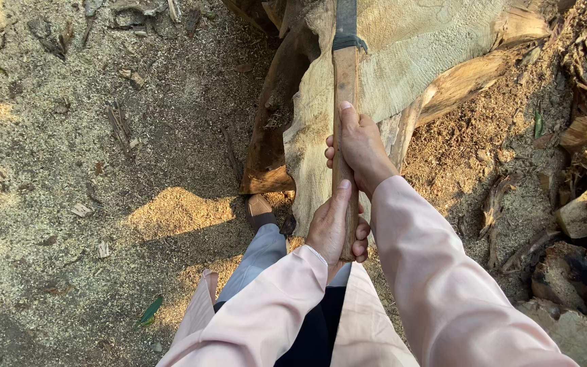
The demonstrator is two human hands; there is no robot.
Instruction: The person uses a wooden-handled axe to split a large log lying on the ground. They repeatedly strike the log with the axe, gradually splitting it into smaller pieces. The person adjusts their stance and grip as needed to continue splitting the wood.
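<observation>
Sawdust and small wood chips cover the sandy ground (69, 204), lit by low sun with a bright patch beside the person's shoe (261, 211). Nearest the camera, two pale pink sleeves (429, 285) reach forward over grey trousers.

Both hands are wrapped around a long wooden handle (344, 102) that runs straight away from the body. Closer in, the left hand (334, 228) is closed around the handle's butt end, fingers curled round it and the thumb laid along the wood pointing forward. Just beyond it, almost touching, the right hand (358, 149) is closed around the shaft, its thumb also stretched up along the handle.

Past the right hand the handle continues bare to a dark metal collar, where a dark blade (346, 24) begins and runs out of the top edge of the view. Handle and blade lie over a large pale slab of hewn wood (416, 54) with rough brown bark edges.

Far right, a heap of split log pieces (582, 211) lies on darker, littered earth.
</observation>
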